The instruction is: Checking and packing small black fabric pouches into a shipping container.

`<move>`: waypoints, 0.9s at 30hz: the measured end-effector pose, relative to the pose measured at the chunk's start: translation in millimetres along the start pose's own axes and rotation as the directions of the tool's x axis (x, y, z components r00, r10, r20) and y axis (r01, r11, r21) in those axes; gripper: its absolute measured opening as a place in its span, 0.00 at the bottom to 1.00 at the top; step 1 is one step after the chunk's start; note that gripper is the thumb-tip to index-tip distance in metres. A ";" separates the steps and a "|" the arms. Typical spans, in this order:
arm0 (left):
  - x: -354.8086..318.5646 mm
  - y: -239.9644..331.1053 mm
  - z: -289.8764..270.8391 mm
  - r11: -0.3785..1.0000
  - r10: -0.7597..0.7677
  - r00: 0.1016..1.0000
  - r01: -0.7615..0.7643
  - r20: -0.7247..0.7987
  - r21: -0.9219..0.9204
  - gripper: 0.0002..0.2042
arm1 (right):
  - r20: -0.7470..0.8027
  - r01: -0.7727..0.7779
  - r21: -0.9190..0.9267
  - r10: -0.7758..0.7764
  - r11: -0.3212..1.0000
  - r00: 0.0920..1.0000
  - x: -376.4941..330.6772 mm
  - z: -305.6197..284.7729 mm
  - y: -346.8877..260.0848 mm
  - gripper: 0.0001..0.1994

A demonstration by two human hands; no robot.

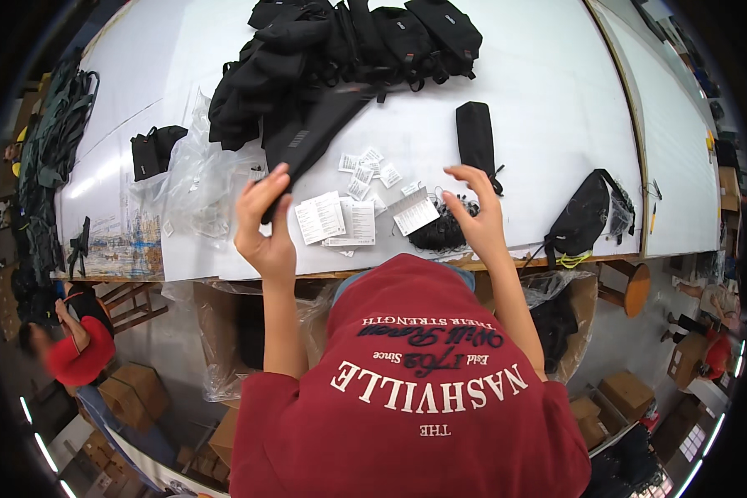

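Observation:
My left hand [266, 228] grips the near end of a long, narrow black fabric bag [315, 137] between thumb and fingers. Its far end reaches toward a heap of black bags [340, 41]. To the right, my right hand [480, 214] is held with fingers apart and nothing in it. That hand is nearest a folded white leaflet [415, 213] and a tangle of black cords [444, 232]. Between the hands lie more printed sheets [319, 218] and several small white packets [361, 178].
Crumpled clear plastic [203, 183] and a small black pouch [153, 151] are on the left of the white table [548, 100]. A black case [475, 137] stands beyond my right hand. A black waist bag [581, 216] sits by the right edge. Another person [75, 349] is at far left.

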State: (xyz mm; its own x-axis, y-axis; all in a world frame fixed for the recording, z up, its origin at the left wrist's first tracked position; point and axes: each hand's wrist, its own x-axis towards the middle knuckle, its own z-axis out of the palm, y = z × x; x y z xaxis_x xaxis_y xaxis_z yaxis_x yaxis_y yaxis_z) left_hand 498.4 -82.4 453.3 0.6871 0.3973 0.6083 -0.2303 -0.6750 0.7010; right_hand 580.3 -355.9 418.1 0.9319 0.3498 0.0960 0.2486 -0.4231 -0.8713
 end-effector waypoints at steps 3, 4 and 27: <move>-19.0 23.0 1.7 0.887 -0.181 0.977 0.212 0.112 -0.409 0.10 | 0.035 -0.075 0.421 0.066 0.904 0.997 -4.4 8.4 -33.4 0.29; -25.0 31.4 3.6 0.874 -0.153 0.975 0.210 0.161 -0.439 0.10 | 0.159 -0.115 0.495 0.041 0.861 0.986 -1.2 3.4 -40.5 0.36; -21.9 48.0 48.5 -0.024 -0.196 0.471 0.874 0.860 -0.485 0.20 | -0.278 0.481 -0.004 -0.463 0.877 0.842 -18.7 -31.8 -113.3 0.18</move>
State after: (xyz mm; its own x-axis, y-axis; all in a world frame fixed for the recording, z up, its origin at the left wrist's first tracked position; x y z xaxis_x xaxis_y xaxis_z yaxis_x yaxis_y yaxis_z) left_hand 505.7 -153.7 455.6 0.9616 -0.2150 -0.1707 0.2722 0.6652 0.6953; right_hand 543.1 -341.1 530.3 0.7427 0.2576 0.6181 0.6672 -0.2061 -0.7158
